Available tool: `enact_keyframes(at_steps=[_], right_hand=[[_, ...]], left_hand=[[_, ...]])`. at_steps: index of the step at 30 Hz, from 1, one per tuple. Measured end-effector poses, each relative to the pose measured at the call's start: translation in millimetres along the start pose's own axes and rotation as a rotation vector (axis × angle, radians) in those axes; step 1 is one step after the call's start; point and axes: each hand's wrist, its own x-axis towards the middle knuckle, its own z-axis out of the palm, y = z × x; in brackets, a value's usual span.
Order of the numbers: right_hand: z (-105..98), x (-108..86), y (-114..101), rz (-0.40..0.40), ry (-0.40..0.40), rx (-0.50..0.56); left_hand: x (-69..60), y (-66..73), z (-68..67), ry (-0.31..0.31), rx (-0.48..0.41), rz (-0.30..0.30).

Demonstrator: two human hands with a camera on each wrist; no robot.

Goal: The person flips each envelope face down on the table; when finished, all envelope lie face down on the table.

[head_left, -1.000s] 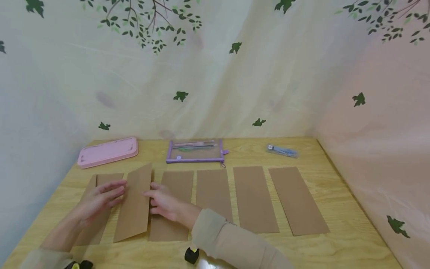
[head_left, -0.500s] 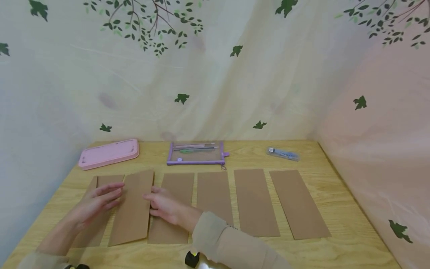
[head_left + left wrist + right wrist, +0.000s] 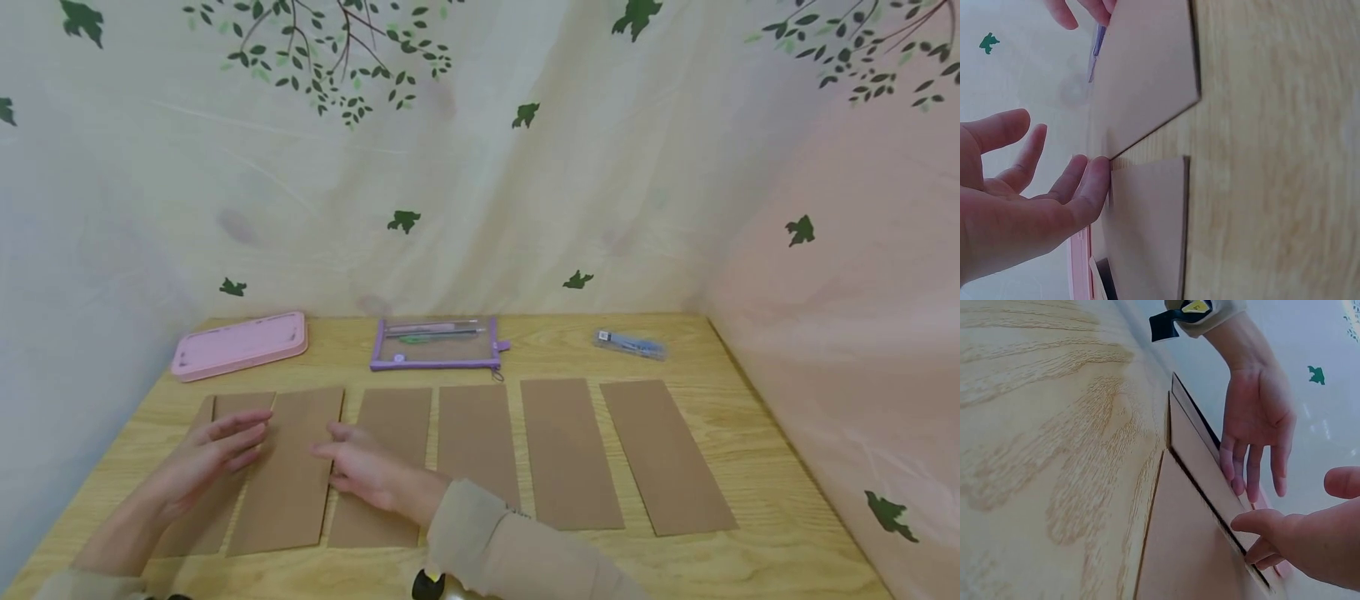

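Observation:
Flat brown kraft-paper pieces lie in a row on the wooden table. The second piece (image 3: 288,475) from the left lies almost flat between my hands. At its right edge is my right hand (image 3: 371,471), its fingers loosely extended and its thumb reaching over the edge; contact is unclear. My left hand (image 3: 210,462) hovers with relaxed, fairly straight fingers over the leftmost piece (image 3: 198,525), which has a dark fold line near its top. In the left wrist view, the left hand's fingertips (image 3: 1100,172) are at the gap between the two pieces.
Several more brown pieces (image 3: 572,467) continue the row to the right. Behind them sit a pink case (image 3: 240,346), a clear purple-edged zip pouch (image 3: 438,350) with pens, and a small clear packet (image 3: 630,343) with blue contents. A patterned curtain (image 3: 480,192) encloses the back and sides.
The second brown piece, earlier tilted up at its right side in my right hand, has come down nearly flat. My right hand has loosened; my left hand has shifted slightly left.

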Motion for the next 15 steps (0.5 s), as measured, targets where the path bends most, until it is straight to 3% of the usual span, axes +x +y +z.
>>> enact_keyframes(at_steps=[10,15], right_hand=[[-1.7,0.5,0.7,-0.003,-0.007,0.010],[-0.5,0.4,-0.2,-0.024,0.008,-0.055]], left_hand=[[0.4,-2.4,1.2,0.001,0.025,-0.004],[0.0,1.1,-0.2,-0.007,0.033,0.009]])
